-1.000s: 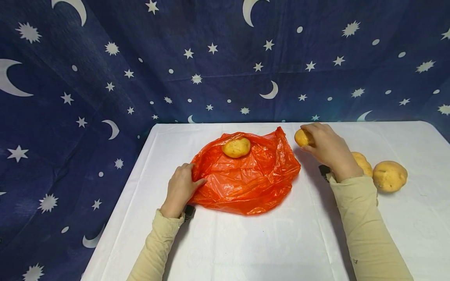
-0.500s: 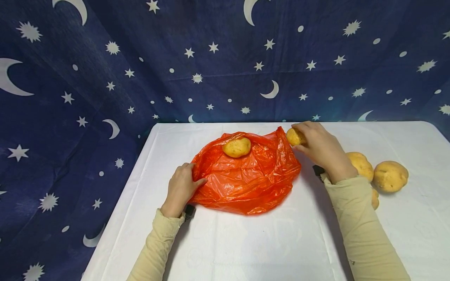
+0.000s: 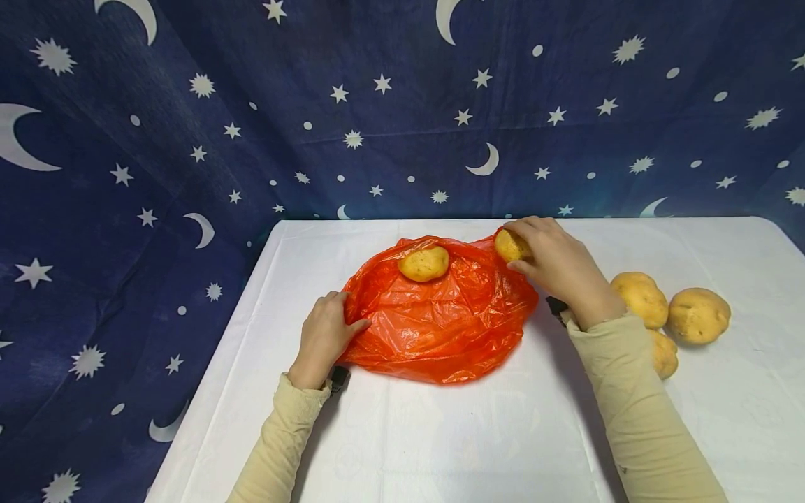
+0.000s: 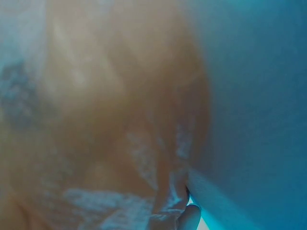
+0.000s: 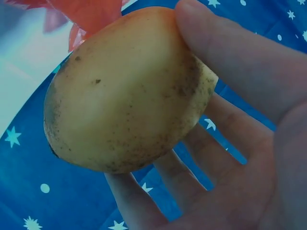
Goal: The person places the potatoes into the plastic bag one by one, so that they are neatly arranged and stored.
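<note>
A red plastic bag [image 3: 434, 321] lies spread on the table with its mouth open and one potato [image 3: 424, 264] at its far rim. My left hand [image 3: 323, 339] grips the bag's left edge, thumb over the rim. In my right hand [image 3: 560, 262] is another potato [image 3: 511, 246], held between thumb and fingers at the bag's far right corner. The right wrist view shows this potato [image 5: 124, 91] close up, with dark specks on its skin. The left wrist view is a blur of bag film [image 4: 115, 115].
Several potatoes sit together on the right: one rear potato [image 3: 640, 299], one to its right [image 3: 698, 316] and a smaller one [image 3: 663, 354] partly behind the right sleeve. A white cloth [image 3: 472, 440] covers the table. Behind hangs a dark blue curtain [image 3: 402, 105] with stars and moons.
My right hand has moved left with its potato, from beside the bag to over its far right corner. More of the potatoes on the right now shows. My left hand has stayed put.
</note>
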`<state>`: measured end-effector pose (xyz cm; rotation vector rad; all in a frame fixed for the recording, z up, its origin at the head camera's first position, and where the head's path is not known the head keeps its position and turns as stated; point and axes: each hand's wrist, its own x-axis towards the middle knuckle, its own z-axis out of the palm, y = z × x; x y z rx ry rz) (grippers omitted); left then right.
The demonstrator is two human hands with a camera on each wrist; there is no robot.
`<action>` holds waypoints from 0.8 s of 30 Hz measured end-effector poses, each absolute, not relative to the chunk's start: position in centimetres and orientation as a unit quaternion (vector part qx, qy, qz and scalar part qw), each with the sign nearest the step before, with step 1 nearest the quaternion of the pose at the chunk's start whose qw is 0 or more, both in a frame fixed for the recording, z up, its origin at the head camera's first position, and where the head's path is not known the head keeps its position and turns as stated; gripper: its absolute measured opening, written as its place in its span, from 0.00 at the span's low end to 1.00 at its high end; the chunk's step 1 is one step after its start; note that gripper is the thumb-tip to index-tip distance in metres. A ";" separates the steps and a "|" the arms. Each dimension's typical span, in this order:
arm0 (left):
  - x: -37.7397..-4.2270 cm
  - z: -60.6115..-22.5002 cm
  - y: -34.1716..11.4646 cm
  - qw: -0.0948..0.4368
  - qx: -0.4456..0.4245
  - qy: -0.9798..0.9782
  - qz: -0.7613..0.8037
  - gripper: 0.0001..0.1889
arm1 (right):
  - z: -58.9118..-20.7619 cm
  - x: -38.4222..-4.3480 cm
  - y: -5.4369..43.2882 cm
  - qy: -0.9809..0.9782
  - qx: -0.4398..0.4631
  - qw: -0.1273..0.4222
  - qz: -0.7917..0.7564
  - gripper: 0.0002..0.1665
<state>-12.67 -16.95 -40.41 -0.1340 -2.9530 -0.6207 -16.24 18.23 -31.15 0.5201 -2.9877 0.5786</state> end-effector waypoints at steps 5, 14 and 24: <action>-12.7 -40.4 -17.0 0.059 -0.043 -0.976 -0.207 0.29 | -31.1 -16.3 17.6 -0.966 0.174 0.027 0.187 0.35; -12.7 -40.4 -16.9 0.059 -0.044 -0.976 -0.207 0.29 | -31.4 -16.4 16.3 -0.966 0.185 0.011 0.182 0.36; -12.6 -40.4 -17.0 0.060 -0.045 -0.975 -0.211 0.29 | -31.8 -16.4 14.8 -0.963 0.200 0.007 0.182 0.35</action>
